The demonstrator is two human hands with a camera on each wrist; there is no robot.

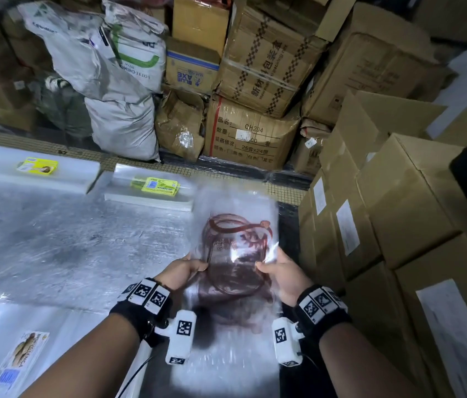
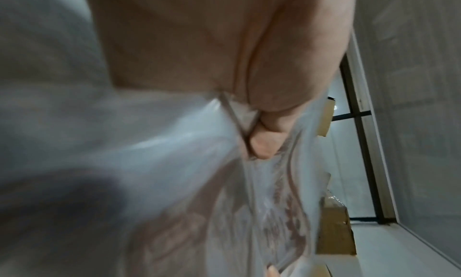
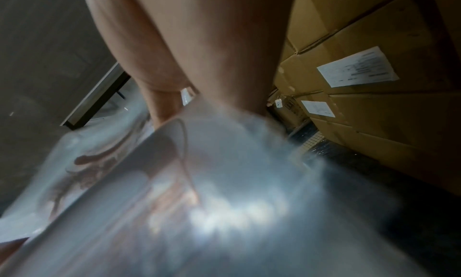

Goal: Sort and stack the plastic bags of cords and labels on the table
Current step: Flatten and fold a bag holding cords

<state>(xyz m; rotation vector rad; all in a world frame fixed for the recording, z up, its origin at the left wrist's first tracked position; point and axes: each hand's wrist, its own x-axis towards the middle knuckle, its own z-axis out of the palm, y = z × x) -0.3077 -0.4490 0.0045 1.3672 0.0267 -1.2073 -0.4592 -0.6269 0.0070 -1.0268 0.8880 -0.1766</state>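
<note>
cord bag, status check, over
Left hand and right hand grip cord bag, one each side. Bag lifted over table. Nothing blocking.

Left hand (image 1: 182, 271) and right hand (image 1: 282, 272): bare, no gloves. Behind the fingers, each wrist carries a black band (image 1: 137, 310) edged with white square-coded marker tiles (image 1: 152, 295). A white camera block (image 1: 182, 337) bearing similar black-and-white codes is clipped behind each band, black cable (image 1: 137, 372) trailing.
</note>
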